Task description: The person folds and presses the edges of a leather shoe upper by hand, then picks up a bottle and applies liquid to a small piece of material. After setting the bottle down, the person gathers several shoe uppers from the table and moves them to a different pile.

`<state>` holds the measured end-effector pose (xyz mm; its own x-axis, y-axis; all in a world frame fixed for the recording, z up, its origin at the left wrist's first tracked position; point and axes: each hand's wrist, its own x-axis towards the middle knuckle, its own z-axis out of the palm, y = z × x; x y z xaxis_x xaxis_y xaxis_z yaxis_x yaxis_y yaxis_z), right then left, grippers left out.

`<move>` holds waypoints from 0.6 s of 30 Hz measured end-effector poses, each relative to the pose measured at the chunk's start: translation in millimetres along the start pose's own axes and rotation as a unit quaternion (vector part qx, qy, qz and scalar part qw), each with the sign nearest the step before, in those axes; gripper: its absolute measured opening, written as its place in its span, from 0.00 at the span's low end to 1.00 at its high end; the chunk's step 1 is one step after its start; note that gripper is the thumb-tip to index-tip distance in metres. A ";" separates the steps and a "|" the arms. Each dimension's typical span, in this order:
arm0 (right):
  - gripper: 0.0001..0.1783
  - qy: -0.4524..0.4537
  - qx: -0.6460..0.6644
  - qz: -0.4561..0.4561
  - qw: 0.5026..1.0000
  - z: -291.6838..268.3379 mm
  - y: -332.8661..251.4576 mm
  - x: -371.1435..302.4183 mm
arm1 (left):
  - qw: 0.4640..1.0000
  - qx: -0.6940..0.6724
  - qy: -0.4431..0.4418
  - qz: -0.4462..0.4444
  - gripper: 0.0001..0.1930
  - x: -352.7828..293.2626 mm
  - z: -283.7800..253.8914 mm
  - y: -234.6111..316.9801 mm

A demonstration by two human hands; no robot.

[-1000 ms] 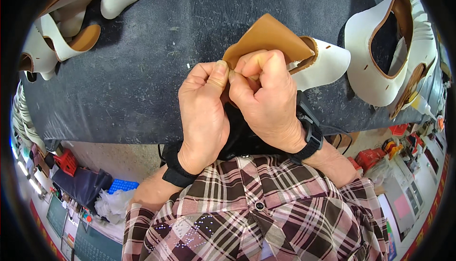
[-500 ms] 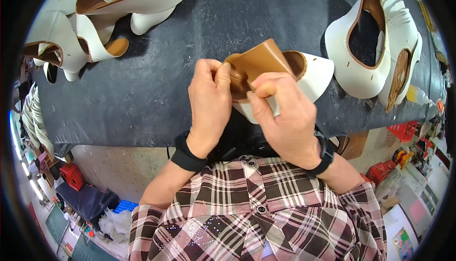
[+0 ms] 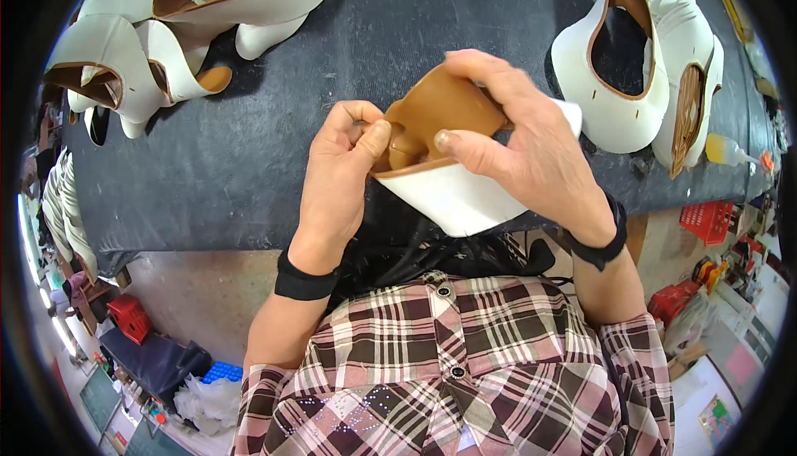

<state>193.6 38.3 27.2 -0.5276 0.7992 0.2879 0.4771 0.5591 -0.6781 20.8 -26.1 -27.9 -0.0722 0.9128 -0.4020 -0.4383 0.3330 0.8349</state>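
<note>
The left hand [image 3: 336, 178] pinches the tan lining of a white shoe upper [image 3: 452, 194], thumb pressed inside its opening. The right hand [image 3: 519, 144] grips the same upper from above, fingers curled over its tan top edge. The upper is held above the near edge of the dark bench [image 3: 249, 140], its long axis running from lower left to upper right. More white uppers [image 3: 639, 66] lie on the bench right of it, others [image 3: 158, 32] far left.

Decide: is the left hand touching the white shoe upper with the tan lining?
Touching. The head view shows the left hand with its thumb pressed on the shoe upper.
</note>
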 end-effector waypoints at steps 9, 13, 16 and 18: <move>0.19 -0.122 0.085 0.189 0.971 17.5 -8.2 5.3 | 0.998 -0.061 -0.017 -0.026 0.06 -10.9 -10.5 11.0; 0.16 -0.081 0.065 0.151 0.983 24.7 -8.6 7.1 | 0.997 -0.061 0.002 -0.036 0.06 -8.4 -10.1 12.6; 0.15 -0.057 0.069 0.147 0.985 27.1 -10.7 8.9 | 0.998 -0.055 0.004 -0.036 0.06 -6.5 -11.1 13.5; 0.15 -0.057 0.064 0.150 0.985 28.3 -11.7 10.0 | 0.998 -0.050 0.003 -0.040 0.06 -5.6 -14.3 11.8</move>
<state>162.9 33.5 18.8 -0.4561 0.8898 -0.0113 0.5349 0.2640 -0.8026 3.2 -30.6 -21.2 -0.0399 0.8828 -0.4681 -0.5304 0.3783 0.7587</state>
